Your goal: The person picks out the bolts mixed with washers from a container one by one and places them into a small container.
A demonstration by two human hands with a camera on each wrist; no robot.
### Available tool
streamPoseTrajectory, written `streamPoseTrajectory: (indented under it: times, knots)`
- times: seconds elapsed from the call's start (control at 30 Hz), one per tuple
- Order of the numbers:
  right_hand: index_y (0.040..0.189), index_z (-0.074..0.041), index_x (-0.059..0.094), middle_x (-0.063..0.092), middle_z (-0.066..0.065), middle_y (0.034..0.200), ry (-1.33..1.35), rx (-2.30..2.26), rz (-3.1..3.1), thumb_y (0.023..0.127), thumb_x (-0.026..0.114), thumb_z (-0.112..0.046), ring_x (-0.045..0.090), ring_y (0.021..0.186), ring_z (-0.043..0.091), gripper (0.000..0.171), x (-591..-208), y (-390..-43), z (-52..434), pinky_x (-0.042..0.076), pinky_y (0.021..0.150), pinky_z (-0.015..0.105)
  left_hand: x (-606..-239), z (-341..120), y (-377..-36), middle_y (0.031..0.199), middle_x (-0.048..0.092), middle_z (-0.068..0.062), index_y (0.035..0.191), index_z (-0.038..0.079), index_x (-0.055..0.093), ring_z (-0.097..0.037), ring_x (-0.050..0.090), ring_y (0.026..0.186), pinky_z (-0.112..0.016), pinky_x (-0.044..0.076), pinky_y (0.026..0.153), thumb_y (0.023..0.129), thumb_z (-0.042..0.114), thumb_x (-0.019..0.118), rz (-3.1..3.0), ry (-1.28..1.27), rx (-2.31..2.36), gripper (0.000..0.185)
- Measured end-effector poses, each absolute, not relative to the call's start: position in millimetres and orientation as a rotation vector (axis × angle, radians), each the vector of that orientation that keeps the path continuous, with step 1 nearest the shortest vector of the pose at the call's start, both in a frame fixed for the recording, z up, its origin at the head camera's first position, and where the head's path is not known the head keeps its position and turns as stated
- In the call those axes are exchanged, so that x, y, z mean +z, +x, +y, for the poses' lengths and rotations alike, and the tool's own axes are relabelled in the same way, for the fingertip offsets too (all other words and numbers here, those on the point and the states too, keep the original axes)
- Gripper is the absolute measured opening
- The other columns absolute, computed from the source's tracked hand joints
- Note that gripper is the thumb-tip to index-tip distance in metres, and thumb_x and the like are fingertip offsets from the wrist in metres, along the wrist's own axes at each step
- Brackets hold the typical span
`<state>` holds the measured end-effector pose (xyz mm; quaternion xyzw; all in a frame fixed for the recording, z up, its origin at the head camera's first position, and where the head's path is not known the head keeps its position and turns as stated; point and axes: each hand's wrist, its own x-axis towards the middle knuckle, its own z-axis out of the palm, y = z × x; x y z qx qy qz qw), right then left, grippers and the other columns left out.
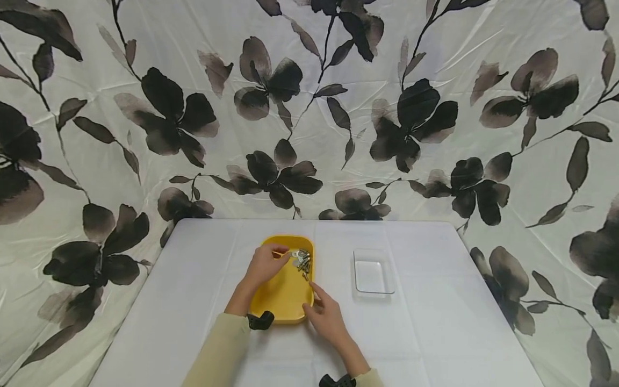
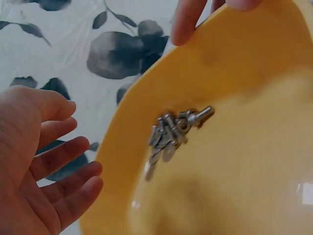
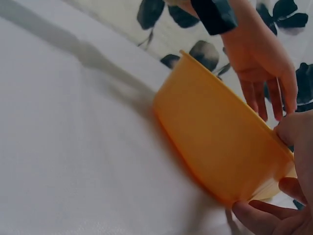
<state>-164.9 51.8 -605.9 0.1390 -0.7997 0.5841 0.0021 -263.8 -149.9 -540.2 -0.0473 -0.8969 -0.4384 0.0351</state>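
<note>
A yellow tray (image 1: 285, 298) lies in the middle of the white table, with a small heap of metal screws (image 1: 302, 260) in its far right part. My left hand (image 1: 282, 253) hovers over the tray's far end just left of the screws (image 2: 176, 132), with its fingers (image 2: 73, 171) straight and spread and holding nothing. My right hand (image 1: 314, 298) pinches the tray's near right corner. Its thumb (image 3: 293, 129) lies on the rim and its fingers (image 3: 254, 215) curl under the tray's wall (image 3: 220, 147).
A clear, shallow rectangular container (image 1: 373, 277) stands on the white tablecloth (image 1: 435, 322) to the right of the tray. A cloth printed with dark flowers (image 1: 309, 107) hangs behind and beside the table. Black straps sit on both wrists.
</note>
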Motion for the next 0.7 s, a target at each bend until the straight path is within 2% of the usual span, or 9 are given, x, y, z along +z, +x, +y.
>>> streamPoseTrajectory:
  times: [0.17, 0.33, 0.6, 0.7]
  knots:
    - [0.143, -0.006, 0.046, 0.047, 0.019, 0.142, 0.369, 1.838, -2.508, 0.093, 0.064, -0.019, 0.062, 0.108, 0.035, 0.055, -607, -165, 48, 0.053, 0.083, 0.032, -548, -140, -274, 0.107, 0.068, -0.007, 0.109, 0.005, 0.073, -0.025, 0.063, 0.095, -0.04, 0.053, 0.081, 0.089, 0.022, 0.071, -2.806, -0.144, -1.39, 0.026]
    - [0.144, -0.005, 0.045, 0.047, 0.02, 0.142, 0.388, 1.871, -2.489, 0.094, 0.063, -0.019, 0.062, 0.108, 0.036, 0.055, -606, -165, 48, 0.053, 0.083, 0.034, -559, -137, -289, 0.109, 0.068, -0.008, 0.109, 0.006, 0.073, -0.028, 0.061, 0.097, -0.043, 0.051, 0.085, 0.086, 0.022, 0.074, -2.872, -0.12, -1.313, 0.028]
    - [0.145, -0.008, 0.044, 0.046, 0.018, 0.143, 0.352, 1.906, -2.482, 0.094, 0.063, -0.016, 0.061, 0.11, 0.035, 0.055, -605, -167, 49, 0.052, 0.084, 0.032, -588, -134, -305, 0.121, 0.061, -0.013, 0.102, 0.007, 0.075, -0.031, 0.054, 0.116, -0.047, 0.04, 0.101, 0.082, 0.023, 0.078, -2.949, -0.222, -1.161, 0.026]
    - [0.144, -0.003, 0.044, 0.045, 0.022, 0.142, 0.35, 1.938, -2.481, 0.094, 0.063, -0.011, 0.06, 0.11, 0.038, 0.054, -589, -160, 51, 0.052, 0.083, 0.03, -594, -132, -305, 0.124, 0.058, -0.015, 0.102, 0.007, 0.076, -0.033, 0.051, 0.12, -0.048, 0.038, 0.103, 0.081, 0.024, 0.079, -2.968, -0.229, -1.156, 0.027]
